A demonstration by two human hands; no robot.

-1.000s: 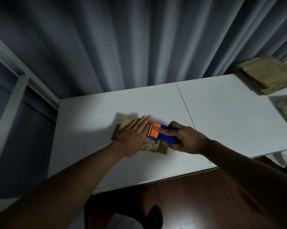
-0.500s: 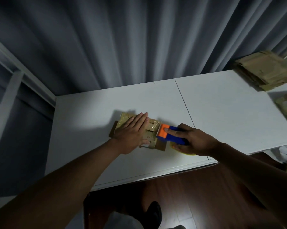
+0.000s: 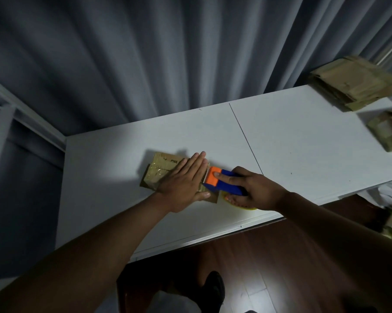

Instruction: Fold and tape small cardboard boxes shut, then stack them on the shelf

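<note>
A small cardboard box (image 3: 161, 175) lies flat on the white desk (image 3: 292, 141), a little left of the seam that runs across the top. The left hand (image 3: 186, 179) rests on it with fingers straight and together, palm pressing the box down, thumb along its near edge. The right hand (image 3: 256, 190) grips the blue and orange tape dispenser (image 3: 222, 184), fingers curled round its body and the forefinger laid along the top toward the orange end, whose toothed edge sits just beside the left fingertips at the right end of the box. At the far right corner lies a stack of flat cardboard blanks (image 3: 353, 86), with another cardboard piece (image 3: 387, 134) nearer.
</note>
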